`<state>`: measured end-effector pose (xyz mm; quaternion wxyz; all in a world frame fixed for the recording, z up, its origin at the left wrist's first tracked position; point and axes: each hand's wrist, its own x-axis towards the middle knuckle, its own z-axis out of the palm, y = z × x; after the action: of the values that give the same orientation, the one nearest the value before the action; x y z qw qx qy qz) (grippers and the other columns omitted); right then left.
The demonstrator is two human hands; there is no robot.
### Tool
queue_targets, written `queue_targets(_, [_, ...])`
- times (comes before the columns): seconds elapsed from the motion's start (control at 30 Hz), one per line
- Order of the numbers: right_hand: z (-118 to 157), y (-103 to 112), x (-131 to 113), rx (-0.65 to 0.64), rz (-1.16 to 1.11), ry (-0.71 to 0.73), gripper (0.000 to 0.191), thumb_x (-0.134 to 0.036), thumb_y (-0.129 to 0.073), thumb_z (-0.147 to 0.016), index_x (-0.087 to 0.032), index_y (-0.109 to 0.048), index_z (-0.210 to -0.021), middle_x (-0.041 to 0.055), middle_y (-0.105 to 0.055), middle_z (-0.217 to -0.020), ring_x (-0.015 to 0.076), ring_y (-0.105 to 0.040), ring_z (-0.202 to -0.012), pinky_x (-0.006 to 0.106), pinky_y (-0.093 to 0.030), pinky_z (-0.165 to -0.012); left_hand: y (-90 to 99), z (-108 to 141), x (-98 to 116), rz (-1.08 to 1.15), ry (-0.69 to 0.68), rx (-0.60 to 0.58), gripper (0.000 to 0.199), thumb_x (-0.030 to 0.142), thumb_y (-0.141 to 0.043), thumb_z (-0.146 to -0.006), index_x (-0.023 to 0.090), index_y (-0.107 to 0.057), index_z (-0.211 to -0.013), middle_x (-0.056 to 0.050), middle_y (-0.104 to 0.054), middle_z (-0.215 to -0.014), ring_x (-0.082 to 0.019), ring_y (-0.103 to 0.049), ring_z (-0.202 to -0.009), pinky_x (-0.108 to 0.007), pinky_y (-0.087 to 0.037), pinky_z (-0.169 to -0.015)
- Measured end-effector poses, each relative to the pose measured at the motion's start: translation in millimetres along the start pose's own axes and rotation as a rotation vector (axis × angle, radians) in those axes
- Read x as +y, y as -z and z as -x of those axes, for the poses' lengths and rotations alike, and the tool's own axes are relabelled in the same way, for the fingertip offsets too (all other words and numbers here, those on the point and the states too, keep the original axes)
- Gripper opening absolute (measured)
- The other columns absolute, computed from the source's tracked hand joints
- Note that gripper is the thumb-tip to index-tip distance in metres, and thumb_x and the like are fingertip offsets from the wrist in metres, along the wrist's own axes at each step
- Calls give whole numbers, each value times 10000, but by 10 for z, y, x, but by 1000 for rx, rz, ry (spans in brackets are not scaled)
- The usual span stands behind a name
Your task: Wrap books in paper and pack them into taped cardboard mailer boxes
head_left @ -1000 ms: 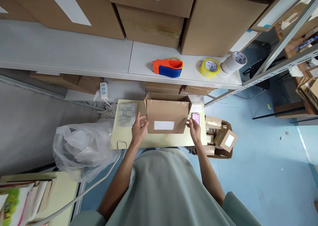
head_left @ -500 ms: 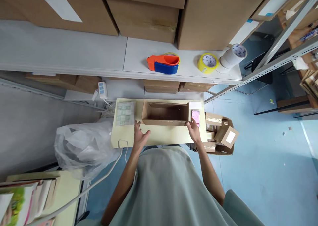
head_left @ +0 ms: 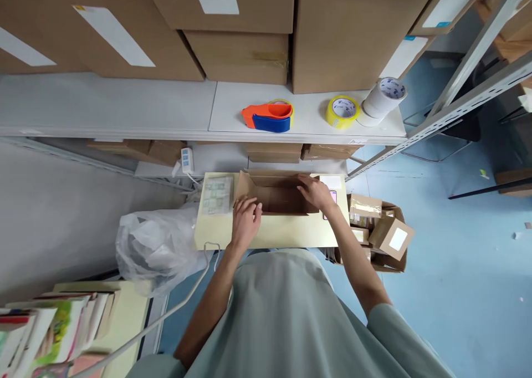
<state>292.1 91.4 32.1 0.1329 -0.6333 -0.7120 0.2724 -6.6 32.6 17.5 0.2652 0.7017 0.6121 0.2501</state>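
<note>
Overlapping open box [head_left: 280,199], right grip [head_left: 315,192], phone [head_left: 333,195] partly hidden

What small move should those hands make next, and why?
Perhaps the left hand should steady the open box at its near left corner: it is right at that corner, while the right hand is over the box's right end.

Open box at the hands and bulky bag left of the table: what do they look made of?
Open box: probably cardboard, matte brown, judging by its thin folding flaps. Bulky bag: apparently thin plastic film, slightly glossy, being see-through and crinkled.
</note>
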Motion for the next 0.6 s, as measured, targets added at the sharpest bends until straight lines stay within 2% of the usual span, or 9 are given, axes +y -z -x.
queue_targets(0.1, [-122, -22, 212, -37, 39, -2, 572, -317, -582, -1102, -317, -574, -1674, 2, -548, -1732, 358, -730, -1371, 519, -625, -1146, -1, 217, -234, -62, 53, 34, 147, 375, -702, -997, 235, -742, -1017, -164, -614, -1585, -409, -367, -1666, -637, -299, -1385])
queue_targets(0.2, [-198, -101, 372, -62, 31, 3, 621, -301, -545, -1102, -340, -504, -1721, -13, -490, -1768, 344, -768, -1300, 526, -630, -1132, -38, 380, -414, -116, 133, -9, 532, 412, -837, -910, 177, -673, -1359, -234, -422, -1752, -471, -207, -1729, -680, -260, -1380])
queue_targets(0.27, [-246, -166, 444, -66, 20, -7, 608, -297, -512, -1113, -364, -502, -1717, -30, -484, -1772, 334, -766, -1301, 540, -627, -1132, -100, 428, -474, -133, 170, -49, 671, 429, -875, -894, 168, -617, -1456, -262, -354, -1789, -491, -168, -1736, -700, -256, -1369])
queue_targets(0.37, [-333, -251, 515, -67, 8, -39, 563, -294, -478, -1129, -378, -556, -1680, -42, -514, -1752, 339, -754, -1324, 541, -630, -1113, -227, 411, -482, -132, 211, -65, 539, 402, -880, -909, 200, -675, -1364, -249, -364, -1792, -475, -233, -1726, -672, -299, -1360])
queue_targets(0.47, [-434, -320, 563, -59, -19, -66, 515, -286, -476, -1135, -384, -642, -1613, -29, -608, -1680, 346, -754, -1327, 532, -617, -1126, -335, 333, -445, -114, 263, -29, 368, 382, -867, -925, 230, -735, -1233, -214, -438, -1757, -444, -353, -1688, -622, -354, -1352])
queue_targets(0.6, [-521, -402, 607, -30, -41, -112, 483, -299, -489, -1135, -416, -702, -1551, -21, -690, -1592, 350, -785, -1259, 546, -597, -1146, -379, 260, -417, -104, 307, 0, 320, 405, -872, -918, 264, -769, -1187, -172, -528, -1703, -425, -422, -1653, -596, -390, -1341])
